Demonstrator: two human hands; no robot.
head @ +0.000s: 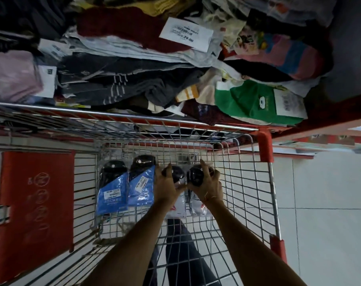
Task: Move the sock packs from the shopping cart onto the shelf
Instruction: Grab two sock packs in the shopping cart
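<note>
Both hands in the wire cart [247,182], frame centre. Left hand [169,185] fingers wrapped on one white sock pack [178,209], right hand [206,185] gripping another [198,209]. Two blue packs [126,190] lie centre-left. Cluttered shelf [320,118] fills the top.

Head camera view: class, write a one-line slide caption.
Both hands, left hand and right hand, grip white sock packs in the cart beside two blue packs.
</note>
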